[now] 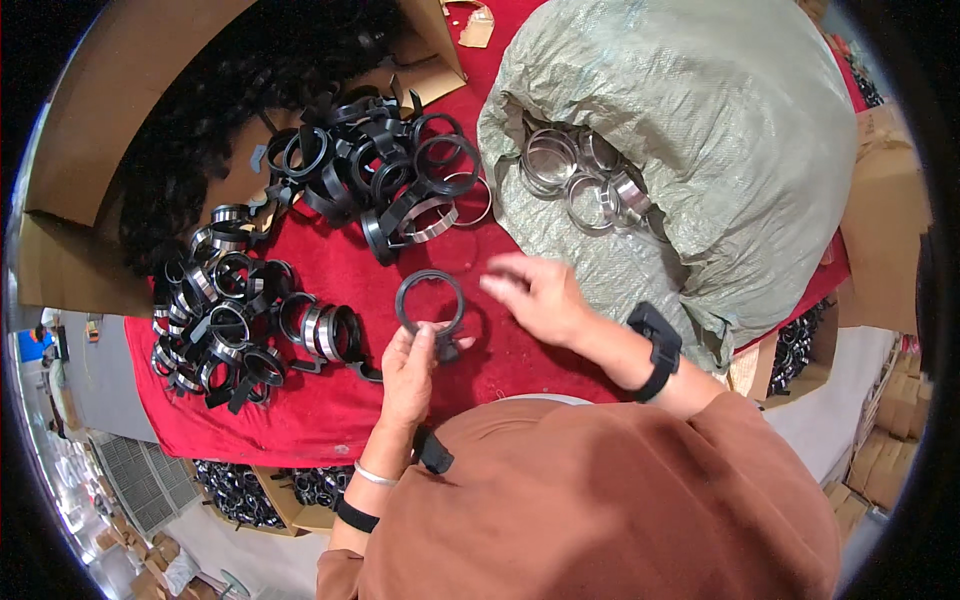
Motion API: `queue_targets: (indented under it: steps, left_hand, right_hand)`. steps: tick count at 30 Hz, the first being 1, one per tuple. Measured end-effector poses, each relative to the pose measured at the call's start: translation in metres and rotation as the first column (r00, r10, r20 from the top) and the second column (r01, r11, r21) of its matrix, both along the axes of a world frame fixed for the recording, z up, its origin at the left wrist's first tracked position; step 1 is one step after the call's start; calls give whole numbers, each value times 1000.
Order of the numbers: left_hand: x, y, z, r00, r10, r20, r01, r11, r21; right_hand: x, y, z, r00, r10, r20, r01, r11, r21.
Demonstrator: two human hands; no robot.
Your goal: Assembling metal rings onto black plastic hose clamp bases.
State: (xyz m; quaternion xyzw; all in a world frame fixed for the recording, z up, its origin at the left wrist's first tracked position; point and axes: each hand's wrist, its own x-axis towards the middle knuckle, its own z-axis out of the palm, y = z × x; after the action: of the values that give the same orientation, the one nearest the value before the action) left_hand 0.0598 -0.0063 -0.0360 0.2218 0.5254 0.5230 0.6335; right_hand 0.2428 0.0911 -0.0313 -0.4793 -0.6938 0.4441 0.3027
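My left hand (412, 370) pinches a black plastic ring (431, 279) by its lower edge, holding it above the red cloth. To the right of that ring is my right hand (540, 296), apart from it, slightly blurred, its fingers reaching left with nothing visible in them. Beyond my hands lies a pile of black rings (360, 165), with a few bare metal rings at its right edge. Black rings with shiny metal bands (225, 320) are heaped on the left. Bare metal rings (590, 203) show in the opening of a woven sack.
The grey-green woven sack (690, 110) bulges over the table's right side. A large cardboard box (85, 260) full of black parts stands at the far left. Red cloth (300, 425) covers the table. Below its edge are boxes of black rings (235, 490).
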Motion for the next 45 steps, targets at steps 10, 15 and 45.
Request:
queue_targets:
  steps: [10, 15, 45]
  left_hand:
    - [0, -14, 19, 958, 259, 119, -260, 966, -15]
    - [-16, -7, 20, 897, 412, 160, -401, 911, -94]
    - [22, 10, 54, 961, 194, -199, -157, 970, 185]
  right_hand:
    - [-28, 74, -3, 957, 181, 225, -286, 712, 641]
    - [-4, 47, 9, 959, 175, 222, -283, 612, 739]
    - [18, 2, 28, 918, 365, 153, -357, 596, 719]
